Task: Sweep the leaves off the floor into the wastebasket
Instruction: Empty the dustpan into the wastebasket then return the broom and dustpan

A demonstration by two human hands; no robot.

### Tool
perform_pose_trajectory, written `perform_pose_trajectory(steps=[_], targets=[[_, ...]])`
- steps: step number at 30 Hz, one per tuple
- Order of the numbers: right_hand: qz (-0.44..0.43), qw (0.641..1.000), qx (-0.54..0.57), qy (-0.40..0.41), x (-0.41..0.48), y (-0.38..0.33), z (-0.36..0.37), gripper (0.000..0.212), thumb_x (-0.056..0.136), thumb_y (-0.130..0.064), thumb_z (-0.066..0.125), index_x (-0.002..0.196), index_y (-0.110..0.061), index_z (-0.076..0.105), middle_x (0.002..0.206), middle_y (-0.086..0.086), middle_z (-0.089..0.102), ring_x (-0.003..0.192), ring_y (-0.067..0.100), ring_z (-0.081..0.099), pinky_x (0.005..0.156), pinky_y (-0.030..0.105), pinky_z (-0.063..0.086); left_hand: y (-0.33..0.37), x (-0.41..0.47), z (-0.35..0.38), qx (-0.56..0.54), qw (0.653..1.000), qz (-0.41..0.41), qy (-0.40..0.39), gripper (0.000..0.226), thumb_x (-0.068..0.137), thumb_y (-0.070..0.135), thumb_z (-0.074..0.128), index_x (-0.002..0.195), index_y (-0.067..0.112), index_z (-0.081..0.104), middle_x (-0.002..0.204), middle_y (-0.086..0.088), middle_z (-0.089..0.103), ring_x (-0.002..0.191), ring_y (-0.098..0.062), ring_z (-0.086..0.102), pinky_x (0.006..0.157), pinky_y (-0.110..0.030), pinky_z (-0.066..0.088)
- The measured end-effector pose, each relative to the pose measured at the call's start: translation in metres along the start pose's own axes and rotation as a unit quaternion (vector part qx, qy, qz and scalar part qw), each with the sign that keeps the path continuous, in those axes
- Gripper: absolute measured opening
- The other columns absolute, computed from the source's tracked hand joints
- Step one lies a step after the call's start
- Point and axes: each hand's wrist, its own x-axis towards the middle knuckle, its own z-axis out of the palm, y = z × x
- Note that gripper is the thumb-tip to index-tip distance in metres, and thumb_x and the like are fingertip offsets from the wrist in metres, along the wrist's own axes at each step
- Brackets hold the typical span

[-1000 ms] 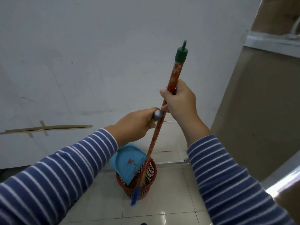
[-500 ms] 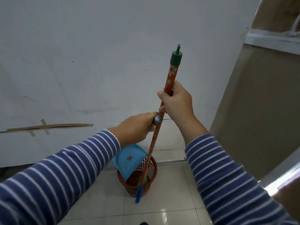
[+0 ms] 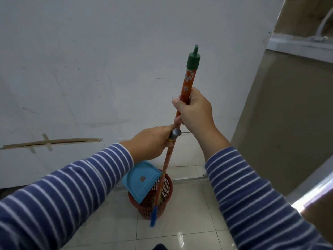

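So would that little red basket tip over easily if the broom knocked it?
Probably. The red basket is open plastic mesh, so likely light. It looks narrower at the base, and the blue dustpan leans over its rim, so a sideways nudge might topple it.

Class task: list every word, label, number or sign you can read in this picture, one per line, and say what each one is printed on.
Blue dustpan: one small orange mark on its face, too blurred to read.
Orange broom handle: white flower pattern only, no lettering.
Red wastebasket: no text visible.
White wall: scuffs and tape, no writing.
Nothing here can be read with certainty.
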Motion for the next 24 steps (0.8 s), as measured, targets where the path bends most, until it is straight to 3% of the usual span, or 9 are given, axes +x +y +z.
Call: perform_pose_trajectory(steps=[2,8,14,24], targets=[[0.001,1.000,-0.002,0.002,-0.001,0.000,0.001,0.012,0.091,-0.034,0.061,0.092,-0.026,0.052,0.081,-0.011,0.059,0.061,0.008,0.064,0.043,0.003,0.042,-0.002,-0.002,0.000,-0.010,1.000,-0.004,0.003,0.025,0.088,0.018,0.057,0.105,0.032,0.044,0.093,0.008,0.061,0.077,-0.011,0.057,0.065,-0.022,0.048],[-0.006,1.000,-0.028,0.007,-0.003,-0.003,0.003,0.012,0.091,-0.035,0.060,0.087,-0.030,0.050,0.078,-0.012,0.058,0.063,0.009,0.063,0.045,0.007,0.044,-0.009,-0.004,-0.010,-0.030,0.999,-0.014,0.020,0.033,0.088,0.017,0.057,0.107,0.039,0.040,0.091,0.013,0.057,0.076,-0.007,0.054,0.061,-0.012,0.037],[-0.021,1.000,0.000,-0.003,-0.002,-0.017,0.010,0.015,0.091,-0.031,0.060,0.081,-0.029,0.049,0.077,-0.002,0.060,0.060,0.016,0.065,0.046,0.009,0.047,-0.023,0.004,-0.039,-0.046,0.996,-0.057,0.043,0.030,0.090,0.021,0.053,0.098,0.043,0.033,0.092,0.004,0.061,0.077,-0.015,0.057,0.068,-0.033,0.051],[-0.080,0.996,-0.026,0.024,0.019,-0.074,0.031,0.017,0.091,-0.036,0.060,0.098,-0.022,0.053,0.081,-0.007,0.056,0.067,0.016,0.064,0.046,0.011,0.049,-0.038,0.026,-0.119,-0.102,0.988,-0.041,0.109,0.027,0.088,0.024,0.055,0.105,0.038,0.039,0.088,0.011,0.059,0.077,-0.007,0.057,0.065,-0.023,0.047]])
